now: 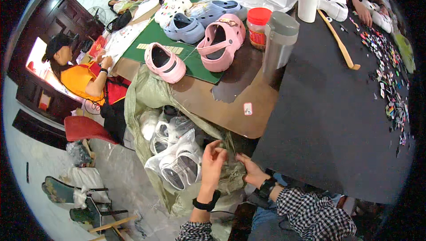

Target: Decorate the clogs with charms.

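A pale green woven sack [153,91] hangs open beside the brown table, with several white clogs [179,170] in clear plastic bags inside. My left hand [213,165] is over the sack's right part, just right of the bagged clogs. Its fingers are curled toward the thumb, and whatever they may hold is too small to make out. To its right, my right hand [253,172] pinches the sack's edge between thumb and fingers, close to the corner of the black table. Black bands circle both wrists.
Pink clogs [222,41] and blue clogs [184,28] stand on a green mat [133,51]. Nearby are a red-lidded jar [258,28] and a steel tumbler [280,41]. The black table [328,121] bears a wooden stick [339,43] and scattered small charms [392,81]. Another person [84,79] sits left.
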`<move>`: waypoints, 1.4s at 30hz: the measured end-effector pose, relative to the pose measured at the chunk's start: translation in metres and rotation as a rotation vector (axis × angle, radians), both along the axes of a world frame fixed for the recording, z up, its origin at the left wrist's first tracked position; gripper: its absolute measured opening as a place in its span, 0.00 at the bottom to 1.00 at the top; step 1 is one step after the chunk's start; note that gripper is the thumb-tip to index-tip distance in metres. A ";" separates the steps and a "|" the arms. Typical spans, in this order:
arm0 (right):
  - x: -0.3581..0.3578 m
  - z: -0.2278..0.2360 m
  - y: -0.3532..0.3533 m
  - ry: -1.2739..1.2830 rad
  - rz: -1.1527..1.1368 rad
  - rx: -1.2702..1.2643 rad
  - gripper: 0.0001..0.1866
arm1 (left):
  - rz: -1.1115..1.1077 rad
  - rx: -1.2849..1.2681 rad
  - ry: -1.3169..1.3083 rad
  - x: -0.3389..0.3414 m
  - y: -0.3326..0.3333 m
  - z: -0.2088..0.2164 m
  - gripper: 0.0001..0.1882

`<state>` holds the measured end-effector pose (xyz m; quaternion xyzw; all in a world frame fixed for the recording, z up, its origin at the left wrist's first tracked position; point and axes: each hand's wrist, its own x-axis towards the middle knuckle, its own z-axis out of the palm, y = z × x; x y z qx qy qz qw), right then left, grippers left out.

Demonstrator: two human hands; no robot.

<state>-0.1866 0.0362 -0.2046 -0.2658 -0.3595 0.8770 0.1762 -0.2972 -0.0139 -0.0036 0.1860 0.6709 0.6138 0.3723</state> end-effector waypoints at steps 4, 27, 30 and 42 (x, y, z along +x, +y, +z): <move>-0.002 0.083 -0.026 -0.269 0.115 -0.314 0.16 | -0.106 -0.194 0.520 0.005 0.002 0.005 0.13; 0.044 0.176 0.019 -0.587 0.172 0.638 0.21 | 0.090 -0.604 1.208 -0.004 -0.012 -0.028 0.27; 0.022 0.190 0.018 -0.271 0.219 0.802 0.21 | -0.093 -0.335 0.983 0.021 -0.016 -0.033 0.31; -0.020 0.124 0.047 -0.313 0.390 0.721 0.12 | -0.058 -0.291 0.856 0.023 -0.116 -0.028 0.18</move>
